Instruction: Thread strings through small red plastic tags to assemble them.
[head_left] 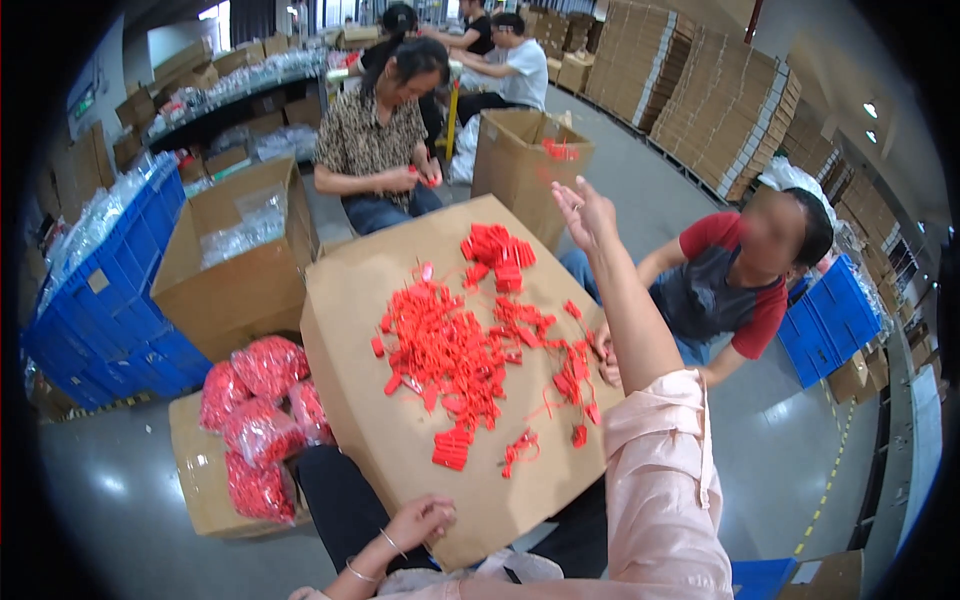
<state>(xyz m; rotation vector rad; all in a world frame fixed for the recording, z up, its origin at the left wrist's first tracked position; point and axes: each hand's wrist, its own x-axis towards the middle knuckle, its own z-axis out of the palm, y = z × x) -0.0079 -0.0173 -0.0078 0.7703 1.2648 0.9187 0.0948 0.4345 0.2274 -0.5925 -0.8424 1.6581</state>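
Observation:
My right hand (588,212) is stretched out past the far right corner of the cardboard work surface, fingers spread and nothing in them. Beyond it, a blurred bunch of red pieces (560,150) shows at the mouth of a tall open carton (500,160). My left hand (422,518) is at the near edge of the cardboard surface (360,290), fingers curled in, with nothing showing in them. A loose heap of small red plastic tags with thin loops (450,350) covers the middle. Neater stacks of red tags (450,448) lie close to me and at the far side.
Bags of red pieces (265,430) sit on a carton at left, near an open carton (235,270) and blue crates (110,290). One person (380,130) works across from me, another (730,270) sits at right. Stacked flat cardboard (700,100) stands behind.

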